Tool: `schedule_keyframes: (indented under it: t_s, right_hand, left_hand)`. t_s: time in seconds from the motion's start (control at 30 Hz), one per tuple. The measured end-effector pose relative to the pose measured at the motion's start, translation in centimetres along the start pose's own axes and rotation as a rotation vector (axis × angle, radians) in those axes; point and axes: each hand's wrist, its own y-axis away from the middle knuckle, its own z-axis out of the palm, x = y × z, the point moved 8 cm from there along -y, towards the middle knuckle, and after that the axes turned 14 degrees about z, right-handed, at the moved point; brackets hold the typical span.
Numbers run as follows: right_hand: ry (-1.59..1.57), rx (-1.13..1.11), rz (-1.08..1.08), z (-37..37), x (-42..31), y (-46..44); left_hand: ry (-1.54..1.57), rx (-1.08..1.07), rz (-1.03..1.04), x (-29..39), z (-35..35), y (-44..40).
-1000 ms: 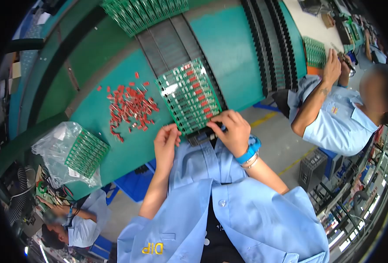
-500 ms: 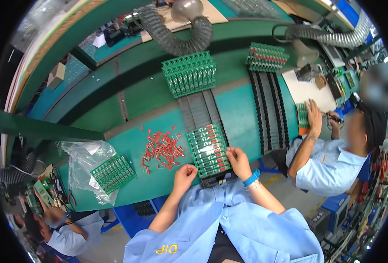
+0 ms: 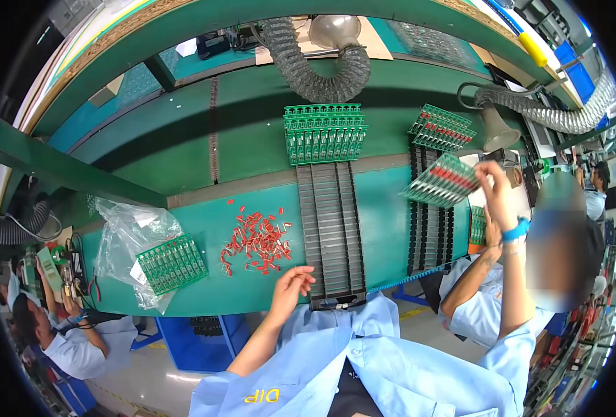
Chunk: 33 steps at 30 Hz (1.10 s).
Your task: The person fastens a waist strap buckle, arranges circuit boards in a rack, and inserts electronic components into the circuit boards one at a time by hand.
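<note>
My right hand [image 3: 497, 191] grips the edge of a green circuit board with red parts [image 3: 441, 182], held tilted above the right black rack [image 3: 430, 240]. My left hand [image 3: 295, 285], its fingers loosely curled and partly apart, is at the front left edge of the middle black rack [image 3: 330, 233] and holds nothing. Left of that rack lies a loose pile of red components [image 3: 258, 241] on the green table. Upright green boards [image 3: 325, 135] stand at the far end of the middle rack. More boards with red parts [image 3: 443, 128] stand behind the held board.
A plastic bag [image 3: 124, 240] and a green board panel [image 3: 172, 264] lie on the left. Duct hoses [image 3: 329, 80] hang at the back. A co-worker's arm [image 3: 471, 278] is close to my right forearm. Another person [image 3: 65, 326] sits far left.
The board with red parts has left the front of the middle rack; my right hand has carried it up and right. My left hand stays near the rack, its fingers looser. The view has shifted.
</note>
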Motion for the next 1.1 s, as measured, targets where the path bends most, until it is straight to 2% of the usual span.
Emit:
schedule_keyframes:
  t_s: [0.1, 0.23, 0.43, 0.57, 0.93, 1.07, 1.1]
  right_hand:
    - [0.147, 0.01, 0.016, -0.4, 4.8, -4.7]
    - [0.471, 0.173, 0.04, 0.6, 8.0, -8.1]
    - [0.505, 0.229, 0.071, 3.1, 10.8, -9.9]
    - [0.658, 0.24, 0.065, 4.5, 11.6, -10.0]
    - [0.643, 0.285, 0.085, 5.4, 13.6, -10.3]
    - [0.46, 0.297, 0.05, 5.6, 14.2, -10.7]
    - [0.416, 0.374, 0.068, 5.4, 13.3, -10.5]
  left_hand:
    - [0.035, 0.063, -0.026, -1.7, -1.3, 0.1]
    - [0.044, 0.218, 0.008, -2.2, -2.6, 0.4]
    - [0.06, 0.299, 0.002, -3.5, -3.7, 0.7]
    - [0.049, 0.324, -0.01, -3.3, -3.7, 0.9]
    - [-0.082, 0.361, -0.007, -3.3, -4.4, 2.0]
    - [-0.161, 0.349, -0.007, -3.4, -4.7, 2.5]
    - [-0.163, 0.37, -0.003, -3.3, -5.0, 2.8]
